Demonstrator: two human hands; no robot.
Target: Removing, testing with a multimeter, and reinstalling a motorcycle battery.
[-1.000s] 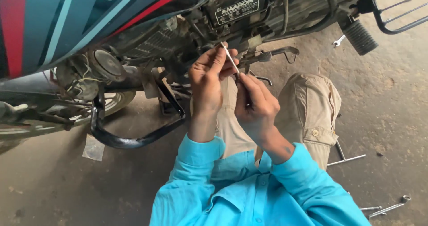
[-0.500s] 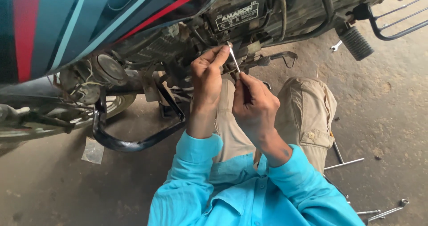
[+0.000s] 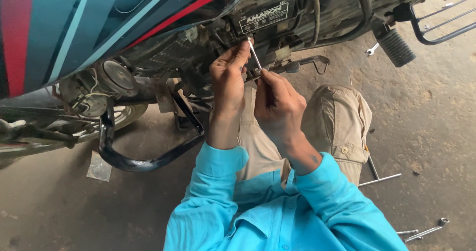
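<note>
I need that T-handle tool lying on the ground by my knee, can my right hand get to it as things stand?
Probably not at once: the right hand is up at the motorcycle gripping the thin metal rod. The T-handle tool lies unobstructed on the floor beside the knee.

Soft, even daylight, dim under the motorcycle (image 3: 148,43), faint shadows, sharp focus, slight edge distortion.

Thin metal rod (image 3: 255,55), tilted, under motorcycle battery (image 3: 266,14)
</note>
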